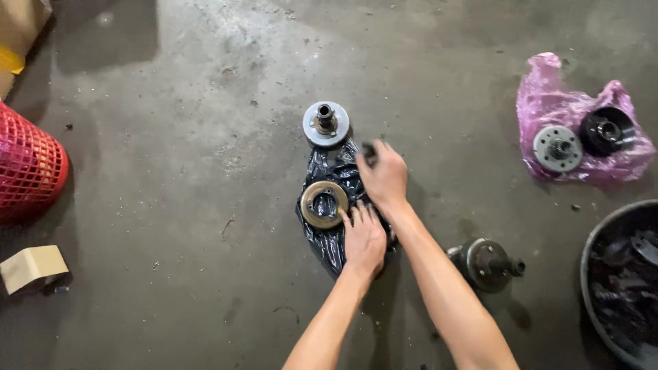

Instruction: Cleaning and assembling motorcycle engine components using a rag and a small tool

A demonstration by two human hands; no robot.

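Observation:
A black plastic bag lies on the concrete floor with a round brass-coloured metal ring on it. My left hand rests flat on the bag just right of that ring, fingers spread. My right hand is above it, closed around a small dark part that pokes out at the fingertips. A grey disc with a central hub stands just beyond the bag's far edge.
A pink plastic bag at the right carries a grey flange and a black pulley. A dark hub with a shaft lies right of my arm. A black tub of parts, a red mesh basket, cardboard at left.

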